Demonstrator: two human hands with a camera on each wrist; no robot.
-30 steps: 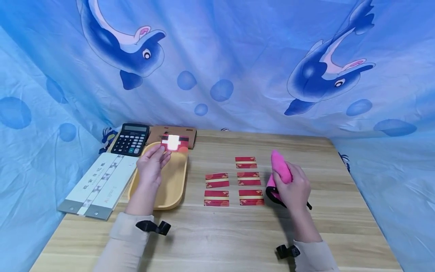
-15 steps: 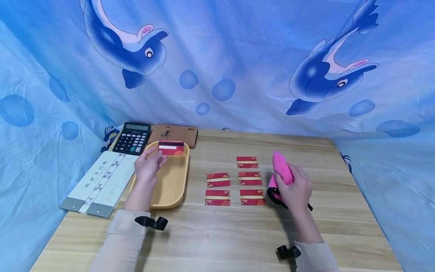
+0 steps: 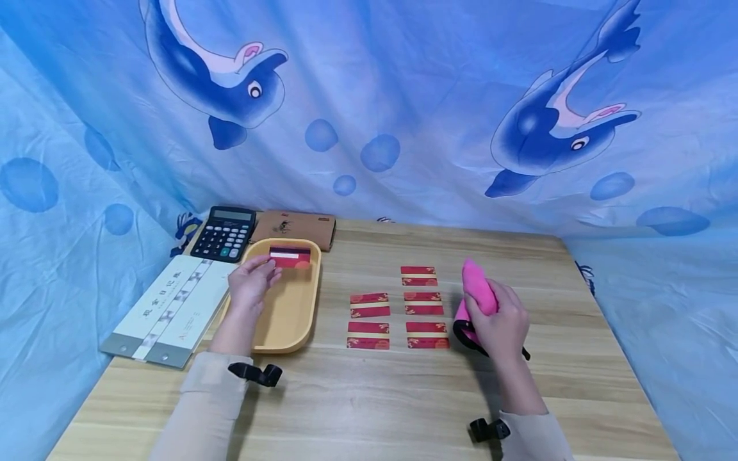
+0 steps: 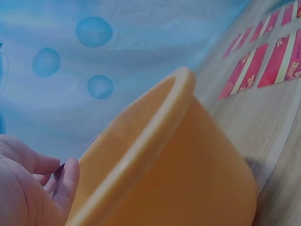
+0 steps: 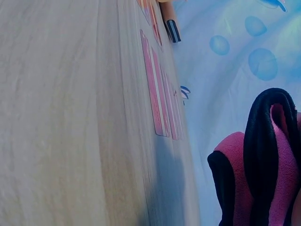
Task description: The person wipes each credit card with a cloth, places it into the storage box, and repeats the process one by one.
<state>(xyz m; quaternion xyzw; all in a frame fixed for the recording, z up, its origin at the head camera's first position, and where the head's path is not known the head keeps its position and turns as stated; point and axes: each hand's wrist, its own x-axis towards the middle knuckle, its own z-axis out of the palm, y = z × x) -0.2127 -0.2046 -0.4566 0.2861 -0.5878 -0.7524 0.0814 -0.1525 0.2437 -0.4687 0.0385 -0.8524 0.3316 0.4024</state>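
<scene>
My left hand (image 3: 250,285) pinches a red card (image 3: 294,257) with a dark stripe and a white strip, held over the far end of a yellow tray (image 3: 314,314). In the left wrist view only a dark corner of that card shows between thumb and finger, beside the tray's rim. My right hand (image 3: 501,320) grips a folded pink cloth (image 3: 478,288) with black edging, above the table to the right of the cards. Several red cards with a cream band, such as the nearest right card (image 3: 427,335), lie flat in two columns between the hands.
A black calculator (image 3: 225,234) and a brown wallet-like case (image 3: 296,228) stand behind the tray. To its left lies a pale ledger (image 3: 170,310). A blue curtain (image 3: 403,83) with dolphins hangs behind the wooden table (image 3: 369,410).
My left hand has shifted slightly left and lowered the card toward the tray; the bright glare on the card is gone. The right hand stays almost still, gripping the cloth.
</scene>
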